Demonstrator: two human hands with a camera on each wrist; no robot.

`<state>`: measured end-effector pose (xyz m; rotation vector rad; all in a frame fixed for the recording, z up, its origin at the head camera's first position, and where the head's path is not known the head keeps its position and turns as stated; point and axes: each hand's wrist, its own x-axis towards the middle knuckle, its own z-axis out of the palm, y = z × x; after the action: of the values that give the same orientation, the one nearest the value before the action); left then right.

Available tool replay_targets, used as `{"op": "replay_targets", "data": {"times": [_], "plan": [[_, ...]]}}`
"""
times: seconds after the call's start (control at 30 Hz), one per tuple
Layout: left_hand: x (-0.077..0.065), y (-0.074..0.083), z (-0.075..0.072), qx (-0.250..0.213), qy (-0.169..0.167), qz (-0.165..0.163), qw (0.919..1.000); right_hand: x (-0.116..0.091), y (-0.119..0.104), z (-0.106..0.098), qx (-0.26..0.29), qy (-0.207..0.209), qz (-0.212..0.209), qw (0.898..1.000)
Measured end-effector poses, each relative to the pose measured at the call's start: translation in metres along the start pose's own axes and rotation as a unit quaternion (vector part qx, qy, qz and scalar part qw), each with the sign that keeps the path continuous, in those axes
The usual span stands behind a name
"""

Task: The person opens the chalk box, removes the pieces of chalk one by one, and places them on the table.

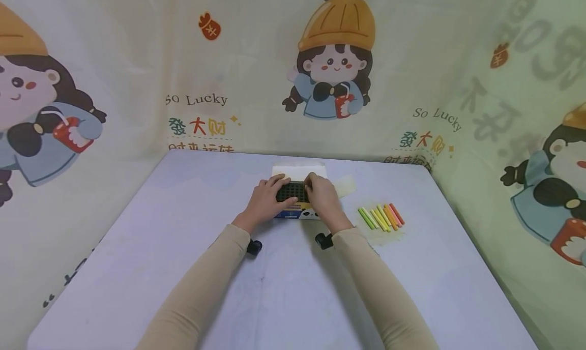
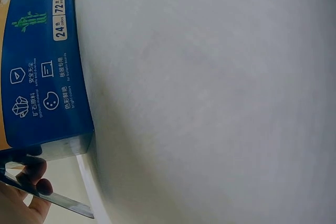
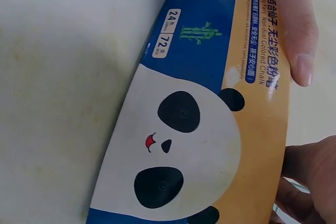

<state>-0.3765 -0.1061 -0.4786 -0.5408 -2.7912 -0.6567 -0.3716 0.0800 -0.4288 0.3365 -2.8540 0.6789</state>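
Note:
A blue, yellow and white chalk box [image 1: 288,214] with a panda on its front stands on the table, a dark insert full of holes [image 1: 293,190] at its top. My left hand [image 1: 267,197] holds the box at its left side, thumb along the front top edge; some of its fingers [image 2: 34,174] show past the box's end in the left wrist view. At the top right of the insert, my right hand [image 1: 322,195] has bent fingers; whatever lies between them is hidden. The panda front [image 3: 210,129] fills much of the right wrist view.
Several green, yellow, orange and red chalk sticks [image 1: 381,217] lie side by side, right of the box. A raised white flap [image 1: 299,171] stands behind it. Pale yellowish marks [image 1: 345,185] show on the white tabletop [image 1: 206,202]. A printed curtain [image 1: 256,85] hangs around the table.

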Motion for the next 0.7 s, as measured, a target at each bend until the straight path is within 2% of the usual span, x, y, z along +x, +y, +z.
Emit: {"op": "replay_targets", "data": {"times": [0.7], "plan": [[0.0000, -0.0003, -0.0007, -0.005, -0.006, -0.008, 0.9999, 0.0023, -0.0040, -0.0094, 0.014, 0.015, -0.012, 1.000]]}}
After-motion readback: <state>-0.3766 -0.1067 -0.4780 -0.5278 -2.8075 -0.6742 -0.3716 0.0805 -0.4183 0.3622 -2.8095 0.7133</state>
